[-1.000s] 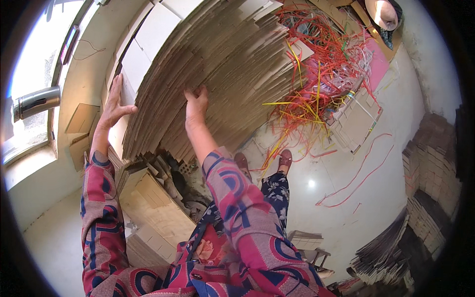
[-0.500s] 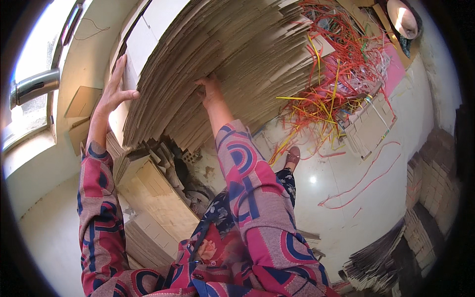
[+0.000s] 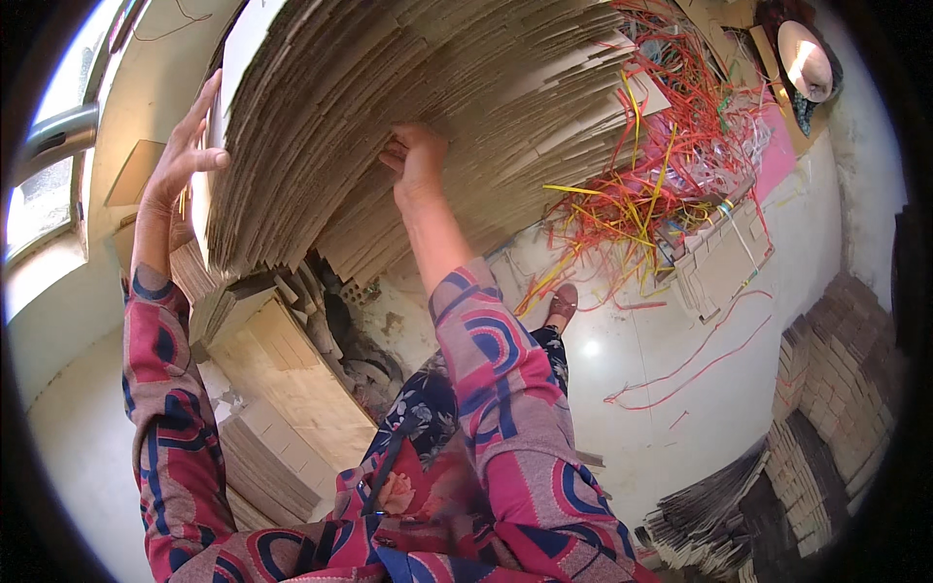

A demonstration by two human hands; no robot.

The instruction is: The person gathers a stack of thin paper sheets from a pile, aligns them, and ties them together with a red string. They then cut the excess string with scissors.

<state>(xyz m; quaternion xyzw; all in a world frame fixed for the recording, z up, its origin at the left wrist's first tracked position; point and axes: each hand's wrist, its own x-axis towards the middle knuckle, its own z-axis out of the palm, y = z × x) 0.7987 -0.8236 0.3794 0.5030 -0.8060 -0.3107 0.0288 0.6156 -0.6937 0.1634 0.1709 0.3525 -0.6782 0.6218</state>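
A tall stack of cardboard sheets (image 3: 505, 126) fills the upper middle, its many brown edges facing me. My left hand (image 3: 183, 151) lies along the stack's pale left side, thumb and fingers spread. In front of the sheet edges is my right hand (image 3: 418, 163), its fingers bent inward against or close to the cardboard. Whether a sheet edge lies between those fingers is hidden. Patterned pink and blue sleeves cover both forearms.
Red and yellow strapping strips (image 3: 661, 185) lie tangled right of the stack, beside a tied cardboard bundle (image 3: 721, 255). A wooden board (image 3: 292, 379) stands lower left. Dark cardboard piles (image 3: 836, 389) stand at right. A metal pipe (image 3: 58, 136) crosses the window.
The view has shifted slightly, moving the stack in the picture. My right hand's fingers have curled in more at the sheet edges. My left hand stays spread at the stack's side.
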